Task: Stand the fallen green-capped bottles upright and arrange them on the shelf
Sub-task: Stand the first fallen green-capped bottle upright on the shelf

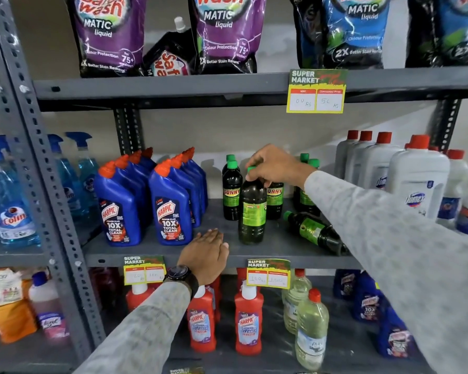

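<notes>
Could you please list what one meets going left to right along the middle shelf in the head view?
Blue spray bottles → blue Harpic bottles → upright green-capped bottles → fallen green-capped bottle → white red-capped bottles.

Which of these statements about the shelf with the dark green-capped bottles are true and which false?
1. The right hand grips the top of an upright dark green-capped bottle. True.
2. Every green-capped bottle stands upright. False: one fallen green-capped bottle lies on its side to the right of the held one.
3. The left hand holds a blue toilet-cleaner bottle. False: it rests flat and empty on the front edge of the grey metal shelf.
4. The blue red-capped toilet-cleaner bottles stand left of the green-capped ones. True.
</notes>
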### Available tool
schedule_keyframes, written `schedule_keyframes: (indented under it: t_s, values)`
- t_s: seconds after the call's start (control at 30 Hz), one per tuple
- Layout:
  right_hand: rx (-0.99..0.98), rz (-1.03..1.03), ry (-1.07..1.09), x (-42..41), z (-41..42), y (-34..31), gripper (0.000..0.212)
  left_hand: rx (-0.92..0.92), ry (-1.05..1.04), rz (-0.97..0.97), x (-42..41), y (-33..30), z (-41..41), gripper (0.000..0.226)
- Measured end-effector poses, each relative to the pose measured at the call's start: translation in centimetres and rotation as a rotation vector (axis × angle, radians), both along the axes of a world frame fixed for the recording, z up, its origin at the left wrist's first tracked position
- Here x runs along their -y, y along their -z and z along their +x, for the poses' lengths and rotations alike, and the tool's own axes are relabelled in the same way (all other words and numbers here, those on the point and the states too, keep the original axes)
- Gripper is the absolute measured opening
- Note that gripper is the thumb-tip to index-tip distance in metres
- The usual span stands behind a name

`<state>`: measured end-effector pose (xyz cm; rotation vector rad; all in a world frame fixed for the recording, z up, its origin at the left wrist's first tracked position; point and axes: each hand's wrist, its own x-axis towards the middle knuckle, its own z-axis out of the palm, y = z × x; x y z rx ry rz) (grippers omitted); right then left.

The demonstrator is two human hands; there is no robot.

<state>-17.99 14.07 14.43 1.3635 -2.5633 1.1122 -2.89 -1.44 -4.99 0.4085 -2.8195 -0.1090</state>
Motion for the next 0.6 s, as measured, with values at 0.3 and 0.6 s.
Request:
schedule_keyframes:
  t_s: [0.3, 0.6]
  values:
    - [0.090, -0.041, -0.023, 0.5, -0.8, 1.3, 0.021, -0.068, 0.008, -0.009, -0.5, 0.2, 0.3, 0.056]
    - [0.247, -0.327, -0.067, -1.2, 0.5, 6.3, 0.062, -0.088, 0.009, -0.030, -0.5, 0.2, 0.6, 0.057]
